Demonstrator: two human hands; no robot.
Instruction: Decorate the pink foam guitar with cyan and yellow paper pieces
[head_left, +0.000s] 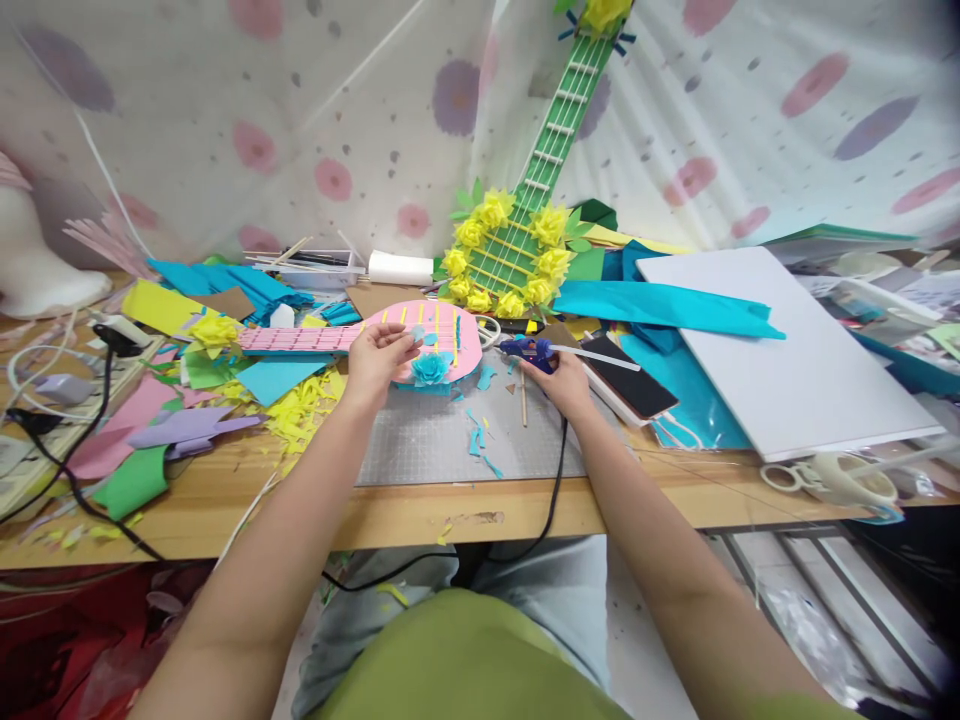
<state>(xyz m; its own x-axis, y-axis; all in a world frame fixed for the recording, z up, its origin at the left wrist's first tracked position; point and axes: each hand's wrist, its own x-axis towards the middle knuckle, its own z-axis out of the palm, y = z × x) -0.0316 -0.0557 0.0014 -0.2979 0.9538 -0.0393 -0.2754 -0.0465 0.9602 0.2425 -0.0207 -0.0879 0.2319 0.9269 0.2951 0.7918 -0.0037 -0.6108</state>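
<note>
A pink paper guitar with yellow strips and a teal paper flower lies on the grey cutting mat. My left hand rests on the guitar's body, its fingers pinched on a small pale blue paper piece. My right hand is closed on a blue glue gun, which points left toward the guitar; a glue stick pokes out of its back and its black cord hangs over the table edge.
A green paper guitar with yellow flowers leans on the curtain. A phone, a white board and teal paper lie at right. Scissors and tape sit at the front right. Paper scraps, cables and a power strip lie left.
</note>
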